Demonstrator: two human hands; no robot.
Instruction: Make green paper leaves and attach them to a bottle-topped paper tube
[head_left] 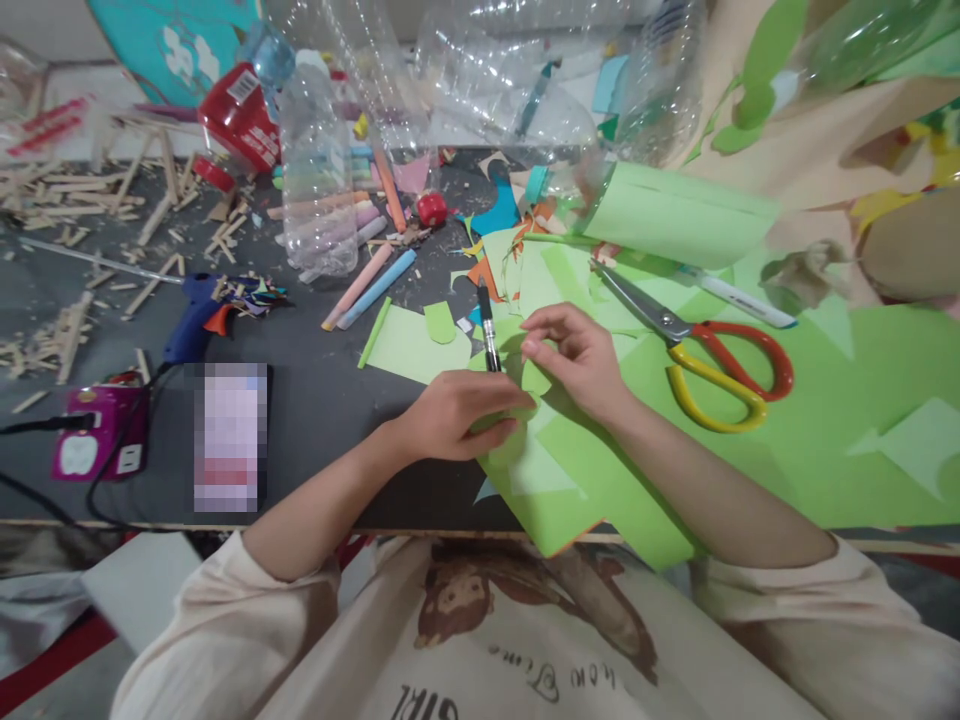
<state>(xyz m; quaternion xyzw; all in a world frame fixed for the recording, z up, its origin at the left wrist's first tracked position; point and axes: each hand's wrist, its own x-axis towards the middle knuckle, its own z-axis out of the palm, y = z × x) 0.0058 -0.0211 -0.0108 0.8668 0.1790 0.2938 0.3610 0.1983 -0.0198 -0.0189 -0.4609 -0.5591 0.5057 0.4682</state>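
Note:
My left hand (457, 415) rests on the table edge, fingers closed on a black pen (487, 330) that points away from me. Its tip lies over light green paper pieces (409, 345). My right hand (574, 355) pinches a small green paper cutout (534, 378) between thumb and fingers, right beside the pen. Both hands sit on a spread of green paper sheets (750, 470).
Red and yellow scissors (705, 360) lie on the green paper to the right. A blue glue gun (196, 312), wooden sticks (67, 200), clear plastic bottles (319, 190), coloured chalk sticks (367, 290), a pink device (97, 435) and a phone (229, 435) fill the left and back.

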